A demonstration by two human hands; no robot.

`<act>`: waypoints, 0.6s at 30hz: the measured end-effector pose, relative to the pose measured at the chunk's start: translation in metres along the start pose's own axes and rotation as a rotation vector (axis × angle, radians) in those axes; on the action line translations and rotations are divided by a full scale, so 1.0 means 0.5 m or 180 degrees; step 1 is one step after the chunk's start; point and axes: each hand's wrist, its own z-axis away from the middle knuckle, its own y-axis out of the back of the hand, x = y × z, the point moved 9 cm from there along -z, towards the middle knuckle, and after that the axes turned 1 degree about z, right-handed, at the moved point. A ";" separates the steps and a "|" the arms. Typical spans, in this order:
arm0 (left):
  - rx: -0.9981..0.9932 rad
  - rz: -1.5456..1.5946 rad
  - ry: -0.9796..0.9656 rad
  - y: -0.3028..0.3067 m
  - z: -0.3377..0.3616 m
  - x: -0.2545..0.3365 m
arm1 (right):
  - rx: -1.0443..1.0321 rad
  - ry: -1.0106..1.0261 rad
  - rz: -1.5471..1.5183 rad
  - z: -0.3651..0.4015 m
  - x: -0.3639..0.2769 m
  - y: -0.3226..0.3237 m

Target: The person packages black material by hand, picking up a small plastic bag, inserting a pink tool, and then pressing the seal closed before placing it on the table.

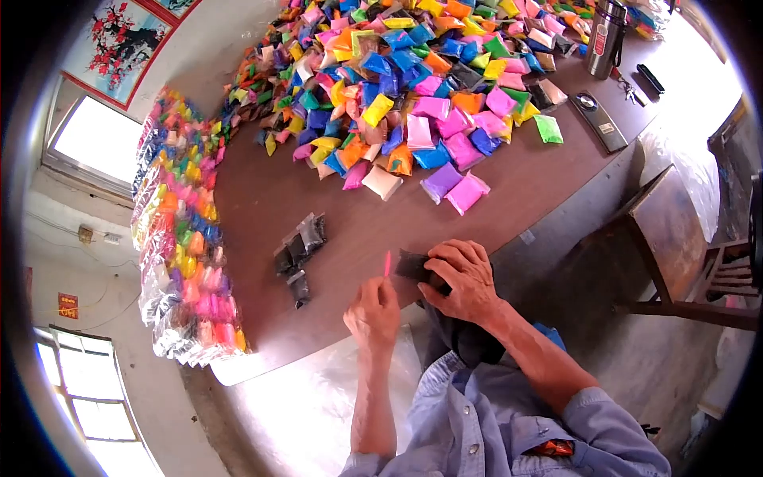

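One pink stick (pixel 387 264) is pinched in the left hand (pixel 371 314), fingers closed, long axis pointing outward over the table (pixel 254 215); just right of it, across a narrow gap, a black packet (pixel 410 265) is gripped by the right hand (pixel 462 280), fingers bent over it, lying roughly crosswise at the near edge; small black packets (pixel 300 246) are grouped beyond, to the left; farther off, a coloured heap (pixel 413 87) is spread; nothing is seen between stick and packet.

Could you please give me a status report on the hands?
Left hand: holding pink stick. Right hand: gripping black packet. Nothing visibly in the way.
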 end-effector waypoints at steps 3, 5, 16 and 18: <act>0.0109 0.0305 -0.0577 0.000 0.019 0.068 | 0.0089 -0.0016 -0.0023 0.002 0.005 0.000; 0.0076 0.0257 -0.0526 -0.011 0.026 0.066 | 0.0090 -0.0023 -0.0002 0.001 0.002 0.003; 0.0263 0.0357 -0.0618 0.003 0.040 0.041 | 0.0186 0.0039 0.0030 0.003 -0.002 0.006; 0.0051 0.0430 -0.0694 -0.012 0.046 0.053 | 0.0205 0.0021 0.0025 0.005 0.000 0.006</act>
